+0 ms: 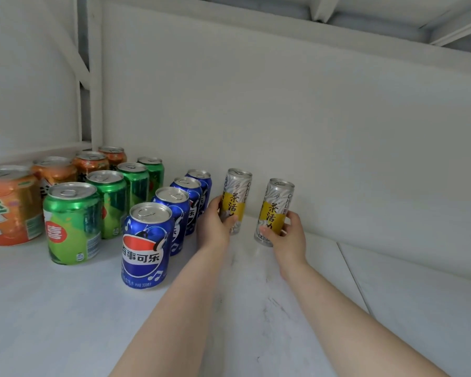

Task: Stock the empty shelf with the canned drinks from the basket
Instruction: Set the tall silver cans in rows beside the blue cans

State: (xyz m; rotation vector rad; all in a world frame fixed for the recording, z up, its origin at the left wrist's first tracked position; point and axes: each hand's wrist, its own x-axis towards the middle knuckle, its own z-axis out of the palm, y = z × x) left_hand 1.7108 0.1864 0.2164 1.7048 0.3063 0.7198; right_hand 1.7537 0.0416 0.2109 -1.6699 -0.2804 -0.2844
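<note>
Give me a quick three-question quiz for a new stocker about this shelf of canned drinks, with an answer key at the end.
1. True or false: the left hand and right hand each hold a slim silver-and-yellow can.
2. How many blue cola cans stand in their row?
3. Which row lies between the orange cans and the blue row: A) green cans, B) slim cans, C) none?

Key: 1 true; 2 four; 3 A.
</note>
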